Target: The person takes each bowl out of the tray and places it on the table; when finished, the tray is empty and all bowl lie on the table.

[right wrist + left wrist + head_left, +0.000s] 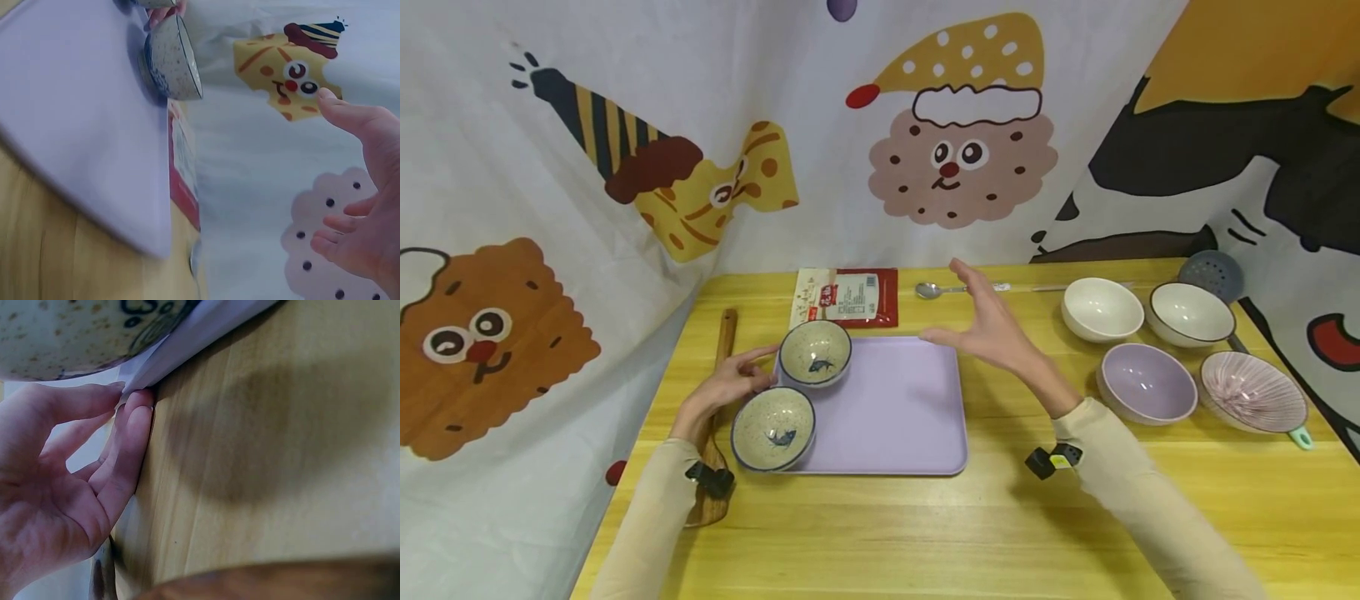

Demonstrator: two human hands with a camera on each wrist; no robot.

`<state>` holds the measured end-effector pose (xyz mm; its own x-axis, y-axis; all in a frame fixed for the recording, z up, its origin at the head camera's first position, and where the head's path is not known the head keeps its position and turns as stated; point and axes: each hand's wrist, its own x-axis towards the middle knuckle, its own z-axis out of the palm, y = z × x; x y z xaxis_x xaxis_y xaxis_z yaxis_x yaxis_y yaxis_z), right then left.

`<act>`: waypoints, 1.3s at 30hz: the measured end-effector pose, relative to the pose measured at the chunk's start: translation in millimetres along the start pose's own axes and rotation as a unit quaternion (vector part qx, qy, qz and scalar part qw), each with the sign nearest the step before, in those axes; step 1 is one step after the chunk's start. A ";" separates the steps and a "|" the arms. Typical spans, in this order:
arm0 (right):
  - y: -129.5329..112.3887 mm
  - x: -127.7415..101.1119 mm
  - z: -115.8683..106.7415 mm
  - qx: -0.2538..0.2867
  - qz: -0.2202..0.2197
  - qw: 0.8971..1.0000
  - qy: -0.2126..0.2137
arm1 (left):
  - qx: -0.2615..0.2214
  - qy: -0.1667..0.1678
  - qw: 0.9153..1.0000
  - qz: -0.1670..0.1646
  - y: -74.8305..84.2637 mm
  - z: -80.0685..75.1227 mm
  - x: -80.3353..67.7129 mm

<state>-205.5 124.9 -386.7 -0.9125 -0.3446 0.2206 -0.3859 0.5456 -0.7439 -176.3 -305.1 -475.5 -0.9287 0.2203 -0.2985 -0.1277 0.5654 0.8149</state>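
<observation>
On tray (910, 417), bowls (815, 352) by L grip (730, 385)

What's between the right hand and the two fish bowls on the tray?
Only bare tray. In the head view the right hand hovers open over its far right edge, and nothing lies between it and the far bowl or near bowl.

Two speckled fish bowls (815, 353) on tray (895, 417)

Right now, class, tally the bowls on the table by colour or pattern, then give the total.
Speckled fish bowl: 2
White bowl: 2
Lilac bowl: 1
Pink ribbed bowl: 1
Total: 6
</observation>
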 end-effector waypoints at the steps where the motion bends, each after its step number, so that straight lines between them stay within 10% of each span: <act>1: -2.6 2.7 3.4 0.001 0.000 1.000 -0.007 | 0.000 0.000 1.000 0.000 -0.1 0.1 0.2; 39: -20.2 54.7 138.4 0.032 -0.048 0.969 -0.240 | 0.002 0.007 1.000 -0.003 0.7 1.3 -0.3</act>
<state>-228.8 -10.7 -446.9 -0.6989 -0.7150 -0.0162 -0.4425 0.4501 -0.7756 -175.6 -303.8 -475.4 -0.9327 0.2061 -0.2961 -0.1317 0.5696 0.8113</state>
